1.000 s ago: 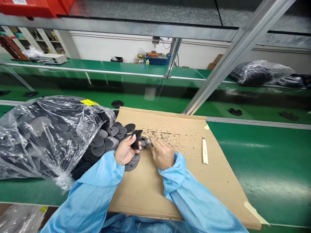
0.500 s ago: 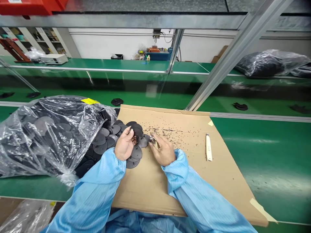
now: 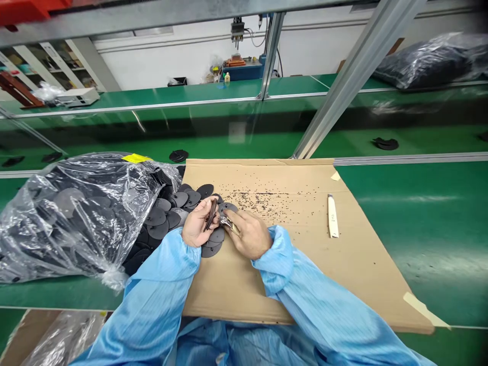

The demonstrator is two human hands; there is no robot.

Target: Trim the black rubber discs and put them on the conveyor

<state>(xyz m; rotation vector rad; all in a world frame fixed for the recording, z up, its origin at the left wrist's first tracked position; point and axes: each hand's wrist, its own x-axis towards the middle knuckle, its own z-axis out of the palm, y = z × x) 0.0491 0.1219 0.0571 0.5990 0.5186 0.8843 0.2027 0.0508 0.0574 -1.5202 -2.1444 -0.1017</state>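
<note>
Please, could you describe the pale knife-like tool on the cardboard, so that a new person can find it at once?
On the green bench, find the big cardboard sheet. Right of the scattered black bits, near the sheet's right edge, lies a slim cream tool with dark handwriting. Unlike the round black discs, it is long, straight and pale.

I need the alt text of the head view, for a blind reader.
The left hand holds thin dark discs, the right hand a small metal-headed tool, over cardboard strewn with tiny black bits. More discs lie heaped beside a clear plastic bag.
</note>
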